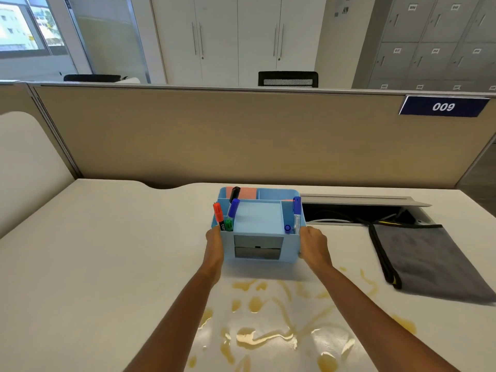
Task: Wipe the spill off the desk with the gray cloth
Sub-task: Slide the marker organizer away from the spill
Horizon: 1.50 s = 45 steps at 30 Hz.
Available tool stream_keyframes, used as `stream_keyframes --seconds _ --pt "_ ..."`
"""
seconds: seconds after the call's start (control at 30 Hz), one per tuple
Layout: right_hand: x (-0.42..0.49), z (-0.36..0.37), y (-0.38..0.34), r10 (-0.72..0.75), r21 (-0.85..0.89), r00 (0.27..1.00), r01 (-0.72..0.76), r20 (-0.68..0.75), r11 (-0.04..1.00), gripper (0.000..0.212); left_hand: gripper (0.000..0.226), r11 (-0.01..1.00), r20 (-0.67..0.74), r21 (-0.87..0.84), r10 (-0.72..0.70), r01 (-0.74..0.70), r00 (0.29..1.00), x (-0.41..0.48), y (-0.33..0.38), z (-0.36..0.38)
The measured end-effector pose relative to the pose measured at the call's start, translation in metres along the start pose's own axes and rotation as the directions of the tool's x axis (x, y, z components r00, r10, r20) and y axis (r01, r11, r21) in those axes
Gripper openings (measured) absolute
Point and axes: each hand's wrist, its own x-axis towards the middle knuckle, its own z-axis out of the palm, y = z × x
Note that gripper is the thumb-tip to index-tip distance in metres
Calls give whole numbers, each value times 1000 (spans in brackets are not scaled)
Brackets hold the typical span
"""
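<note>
Both hands, left hand (214,244) and right hand (312,244), clamped on blue organizer (259,232), centre frame. Clearing step; next: gray cloth (426,261) right, spill (268,318) lower centre.

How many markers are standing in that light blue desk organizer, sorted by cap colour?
Markers in the light blue plastic desk organizer, by cap colour:
Blue caps: 3
Red cap: 1
Black cap: 1
Green cap: 1
Total: 6
The left hand and right hand grip the organizer's sides.
</note>
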Motion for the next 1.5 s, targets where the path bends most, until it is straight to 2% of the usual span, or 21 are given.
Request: stream_keyframes --seconds 0.07,0.2,0.33,0.5,0.67,0.83,1.2,1.33,1.5 --pt "1 10 -14 -36 20 999 36 9 999 23 30 1000 -17 6 21 -20 1000 7 14 -8" --pt "9 32 -41 -79 14 996 78 37 997 32 31 999 -117 10 36 -35 992 26 35 -27" --pt "16 57 -64 -112 -55 992 115 52 992 36 44 1000 -246 -30 1 -9 969 49 45 -45" --pt "27 83 -82 -151 -142 985 162 89 976 39 45 994 -351 -87 -91 65 932 70 44 -63" --pt "40 103 -81 -118 -157 988 133 100 979 38 46 996 -375 -45 -93 82 922 88 49 -71" --pt "48 114 -73 -71 -100 993 80 94 992 36 48 993 -387 8 -105 117 916 100 48 -72" --pt "52 120 -50 -6 -119 994 19 107 993 36 46 986 -379 16 -147 165 914 104 28 -68" --pt "53 118 -51 6 -115 991 9 134 993 37 46 982 -384 38 -156 184 910 104 27 -67" --pt "50 107 -52 17 -130 970 15 242 991 43 50 971 -405 113 -150 212 902 92 28 -62"
